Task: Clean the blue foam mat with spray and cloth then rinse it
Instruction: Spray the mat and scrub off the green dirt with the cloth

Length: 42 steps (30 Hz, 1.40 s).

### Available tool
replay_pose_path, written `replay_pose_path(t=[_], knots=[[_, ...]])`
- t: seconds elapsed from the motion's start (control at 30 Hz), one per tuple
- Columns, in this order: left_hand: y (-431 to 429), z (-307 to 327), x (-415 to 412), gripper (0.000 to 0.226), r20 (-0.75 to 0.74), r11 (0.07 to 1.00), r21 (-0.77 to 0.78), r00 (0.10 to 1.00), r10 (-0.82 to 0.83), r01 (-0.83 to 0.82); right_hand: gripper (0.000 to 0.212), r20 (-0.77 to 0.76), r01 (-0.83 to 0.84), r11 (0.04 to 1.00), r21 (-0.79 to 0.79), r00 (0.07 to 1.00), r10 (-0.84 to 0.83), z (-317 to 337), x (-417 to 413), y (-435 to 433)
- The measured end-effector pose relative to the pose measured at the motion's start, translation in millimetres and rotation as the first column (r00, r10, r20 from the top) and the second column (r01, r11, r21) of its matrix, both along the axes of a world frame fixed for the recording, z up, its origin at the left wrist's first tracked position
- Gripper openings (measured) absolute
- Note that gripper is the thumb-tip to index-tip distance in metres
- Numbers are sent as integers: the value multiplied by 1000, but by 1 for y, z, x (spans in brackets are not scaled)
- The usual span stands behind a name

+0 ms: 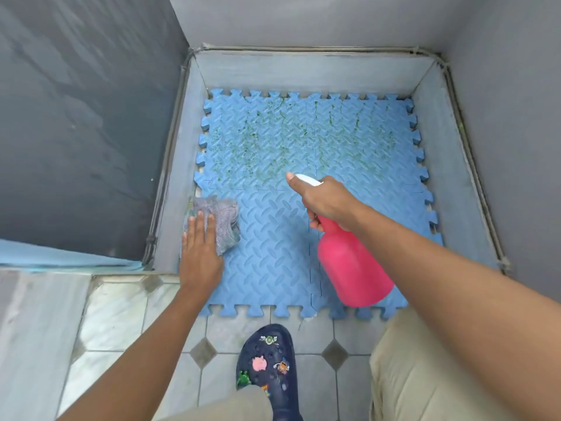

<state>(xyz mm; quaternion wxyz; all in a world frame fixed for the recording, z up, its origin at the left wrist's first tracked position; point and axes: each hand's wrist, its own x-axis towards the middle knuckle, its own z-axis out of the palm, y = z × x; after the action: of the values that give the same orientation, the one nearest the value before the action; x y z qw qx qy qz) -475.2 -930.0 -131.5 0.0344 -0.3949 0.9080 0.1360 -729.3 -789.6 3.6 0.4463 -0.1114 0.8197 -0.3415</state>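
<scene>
The blue foam mat (273, 253) of interlocking tiles lies on the floor of a low walled bay. Green specks and streaks cover its far half; the near half looks plain blue. My left hand (200, 253) lies flat on a crumpled grey cloth (226, 221) at the mat's near left edge. My right hand (326, 199) grips the neck of a pink spray bottle (352, 265) with a white nozzle, held over the mat's middle right and pointing at the stained area.
Low grey walls (309, 72) edge the mat on the left, far and right sides. A dark grey wall (85, 126) rises at the left. Pale floor tiles (121, 314) lie in front, with my dark blue clog (270, 366) and beige trouser leg (409, 375).
</scene>
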Motion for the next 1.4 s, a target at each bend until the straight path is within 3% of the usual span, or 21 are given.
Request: replay_pose_path(t=[0.13,0.23,0.33,0.5,0.67,0.8,1.0,1.17,1.3,1.4], knots=[[0,0,5,99,-37,999,13,998,-42,42,79,74,-74,996,-40,994,77,-2,16,-27],[-1,-2,6,95,-46,998,19,997,-55,56,77,16,-162,986,26,987,162,-2,22,-52],[0,-1,2,94,-55,1000,8,998,-9,9,76,-58,-123,990,72,990,128,-1,18,-79],[4,7,-8,91,-17,998,51,999,27,-26,83,39,-180,979,92,983,177,-1,12,-96],[-4,4,-33,98,12,996,33,996,88,-88,76,-70,-194,976,99,977,202,-20,2,-107],[-6,-3,-45,94,-7,992,-10,992,126,-126,67,-47,-238,969,70,969,242,-38,2,-102],[-5,-2,-43,93,-9,992,4,992,126,-126,72,-35,-169,984,61,985,171,-29,-5,-102],[-3,-4,-47,92,-22,990,-24,990,139,-140,79,28,-210,975,76,978,209,-30,-16,-97],[-4,-5,-62,90,-10,984,-14,985,175,-175,71,-100,-91,992,84,990,100,-32,-28,-81],[-9,-1,-102,91,12,973,9,973,231,-231,70,-69,52,998,41,996,-49,-36,-42,-68]])
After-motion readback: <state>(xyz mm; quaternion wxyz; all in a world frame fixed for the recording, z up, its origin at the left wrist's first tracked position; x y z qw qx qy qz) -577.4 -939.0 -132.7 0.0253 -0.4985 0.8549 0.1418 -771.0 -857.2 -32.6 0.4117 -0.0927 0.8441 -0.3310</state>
